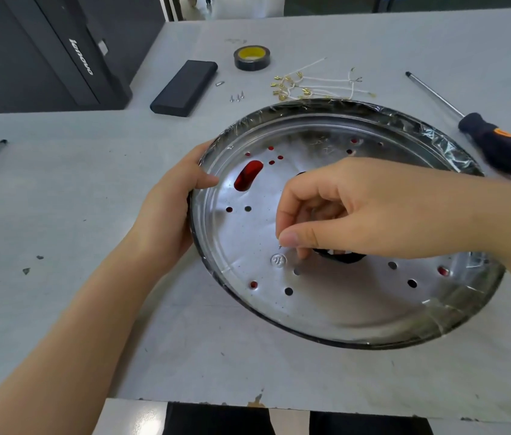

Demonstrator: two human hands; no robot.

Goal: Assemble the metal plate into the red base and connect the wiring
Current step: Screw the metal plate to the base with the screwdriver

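Two hands: left hand (169,208) grips the metal plate (326,309) rim; right hand (357,208) pinches, perhaps, a screw.

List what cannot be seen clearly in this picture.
- Head view: what the right hand pinches is too small to tell.
- Central opening of the metal plate: mostly covered by that hand.
- Red base: visible only through the plate's holes.
- Screwdriver: handle blurred.
- Wires: terminals too small to count.
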